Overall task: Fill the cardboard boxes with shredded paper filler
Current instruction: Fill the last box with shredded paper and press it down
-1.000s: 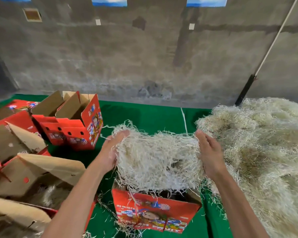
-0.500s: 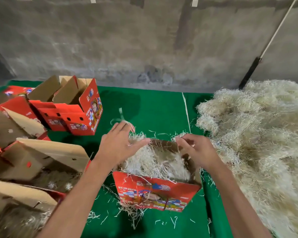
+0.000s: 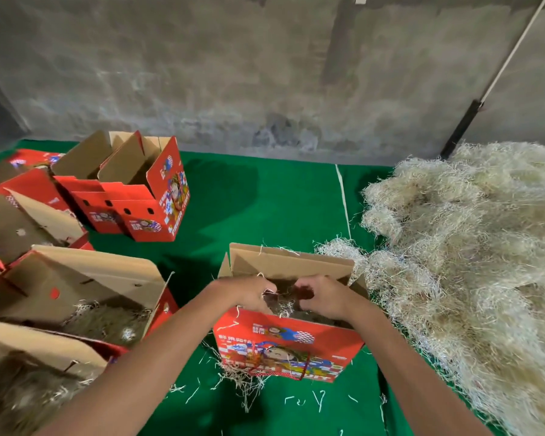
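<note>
A red printed cardboard box [image 3: 288, 346] stands open on the green cloth in front of me, its brown back flap upright. Both my hands reach down into it. My left hand [image 3: 249, 292] and my right hand [image 3: 326, 295] have curled fingers pushing the shredded paper filler [image 3: 282, 305] down inside the box; the fingertips are hidden among the strands. A large pile of pale shredded paper [image 3: 472, 259] lies to the right, touching the box's right side.
Open boxes with filler inside sit at the left [image 3: 85, 294] and lower left [image 3: 29, 366]. An open red box [image 3: 139, 196] stands farther back left. Loose strands lie on the green cloth [image 3: 265, 199]. A grey concrete wall [image 3: 233, 73] rises behind.
The bundle of filler held above the box a second ago has gone down into it. Both hands have sunk from the rim into the box, and the view has tilted down.
</note>
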`<state>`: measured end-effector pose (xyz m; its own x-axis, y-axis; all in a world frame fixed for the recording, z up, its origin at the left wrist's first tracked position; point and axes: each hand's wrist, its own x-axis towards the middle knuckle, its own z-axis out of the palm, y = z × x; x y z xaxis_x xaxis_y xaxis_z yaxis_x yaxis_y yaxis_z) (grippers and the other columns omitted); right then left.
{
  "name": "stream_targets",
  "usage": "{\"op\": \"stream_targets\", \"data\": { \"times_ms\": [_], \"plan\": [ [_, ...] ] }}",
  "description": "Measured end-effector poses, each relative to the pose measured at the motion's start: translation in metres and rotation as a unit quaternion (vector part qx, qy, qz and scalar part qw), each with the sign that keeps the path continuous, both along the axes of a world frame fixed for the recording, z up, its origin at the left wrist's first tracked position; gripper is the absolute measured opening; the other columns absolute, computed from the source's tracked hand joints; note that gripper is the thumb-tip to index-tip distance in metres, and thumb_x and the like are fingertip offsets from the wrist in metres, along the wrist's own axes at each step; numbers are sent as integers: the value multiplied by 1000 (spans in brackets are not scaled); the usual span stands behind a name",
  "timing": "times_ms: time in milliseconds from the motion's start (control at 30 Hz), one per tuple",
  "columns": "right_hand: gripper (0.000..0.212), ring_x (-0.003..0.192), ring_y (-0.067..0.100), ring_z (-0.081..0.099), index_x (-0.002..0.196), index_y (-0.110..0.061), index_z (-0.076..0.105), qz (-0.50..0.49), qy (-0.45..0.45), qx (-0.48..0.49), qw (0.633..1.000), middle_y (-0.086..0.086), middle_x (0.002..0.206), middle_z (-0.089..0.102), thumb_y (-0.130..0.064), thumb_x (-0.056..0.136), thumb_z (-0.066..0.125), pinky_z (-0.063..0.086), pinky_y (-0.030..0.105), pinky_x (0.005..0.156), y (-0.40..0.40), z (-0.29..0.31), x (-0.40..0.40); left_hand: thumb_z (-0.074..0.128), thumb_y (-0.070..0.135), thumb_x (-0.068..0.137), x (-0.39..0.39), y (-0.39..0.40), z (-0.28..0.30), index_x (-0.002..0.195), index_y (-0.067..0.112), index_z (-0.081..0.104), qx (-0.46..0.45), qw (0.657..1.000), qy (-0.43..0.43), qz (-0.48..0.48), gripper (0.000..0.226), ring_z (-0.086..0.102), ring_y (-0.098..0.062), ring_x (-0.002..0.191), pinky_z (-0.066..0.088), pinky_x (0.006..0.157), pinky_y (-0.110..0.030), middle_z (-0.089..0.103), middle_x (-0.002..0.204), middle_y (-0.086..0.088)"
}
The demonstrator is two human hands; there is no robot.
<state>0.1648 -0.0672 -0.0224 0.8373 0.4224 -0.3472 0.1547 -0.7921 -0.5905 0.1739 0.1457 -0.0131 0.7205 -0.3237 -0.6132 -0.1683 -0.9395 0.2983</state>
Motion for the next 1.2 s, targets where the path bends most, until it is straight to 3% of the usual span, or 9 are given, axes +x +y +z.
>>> {"op": "stream_targets", "data": {
  "times_ms": [167, 300, 467, 600, 700, 900, 1000, 1100, 1200],
  "plan": [
    [21, 79, 20, 58, 111, -8, 61, 74, 65, -169, 981, 9, 94, 64, -18, 93, 57, 42, 27, 61, 9, 7, 9, 72, 63, 78, 23, -2, 0, 157, 26, 27, 92, 989, 116, -13, 97, 24, -23, 149, 25, 118, -44, 23, 164, 5],
    [25, 76, 17, 52, 86, -17, 57, 96, 41, -232, 967, 2, 83, 56, -18, 102, 39, 42, 29, 75, 11, -11, -19, 56, 38, 99, 0, -3, -30, 140, 8, 51, 150, 967, 188, -86, 51, 48, -28, 135, 41, 112, -48, 49, 146, -11],
    [26, 87, 22, 53, 120, 1, 62, 154, 109, -331, 924, 10, 93, 62, -2, 97, 50, 45, 30, 77, 14, -25, -48, 64, 32, 94, -30, -4, -53, 143, 14, 47, 115, 957, 264, -37, 55, 55, -26, 123, 55, 91, -41, 53, 134, -5],
    [27, 92, 28, 59, 121, -7, 65, 181, 82, -328, 924, 12, 104, 66, -11, 96, 59, 47, 34, 81, 25, -29, -46, 61, 19, 96, -29, -14, -52, 125, 7, 55, 142, 977, 153, -53, 32, 65, -22, 84, 59, 76, -33, 59, 100, -6],
    [26, 106, 33, 64, 121, -14, 65, 192, 34, -235, 952, 12, 115, 66, -18, 96, 59, 47, 35, 82, 49, -49, -23, 63, 10, 90, -22, -25, -66, 107, 8, 65, 157, 986, 25, -39, 17, 63, -25, 91, 53, 84, -34, 65, 102, -10],
    [26, 102, 35, 65, 119, -5, 62, 233, 50, -205, 949, 18, 113, 68, -3, 93, 60, 43, 31, 72, 55, -107, -6, 46, 22, 97, -15, -8, -94, 100, 19, 54, 103, 993, 46, 25, 9, 55, -18, 90, 44, 88, -39, 59, 113, -7],
    [30, 104, 35, 67, 117, -4, 63, 236, 51, -220, 945, 20, 116, 68, -13, 88, 68, 53, 35, 76, 46, -124, -3, 49, 17, 98, -21, 4, -113, 125, 17, 54, 126, 990, 49, -31, 28, 55, -24, 117, 42, 104, -41, 54, 130, -5],
    [59, 115, 36, 63, 132, -7, 55, 221, 53, -281, 932, 19, 131, 62, -36, 85, 75, 52, 37, 85, 36, -131, 2, 52, 4, 96, -19, 5, -125, 157, 17, 23, 252, 961, 24, -109, 69, 20, -30, 150, 21, 121, -44, 13, 165, -7],
    [89, 134, 34, 49, 153, -11, 32, 215, 79, -322, 919, 17, 151, 46, -49, 85, 74, 44, 39, 104, 28, -134, 8, 60, 43, 94, -5, 2, -124, 158, 18, 23, 341, 920, -1, -195, 77, 10, -24, 151, 11, 122, -38, 5, 167, -6]
  ]
}}
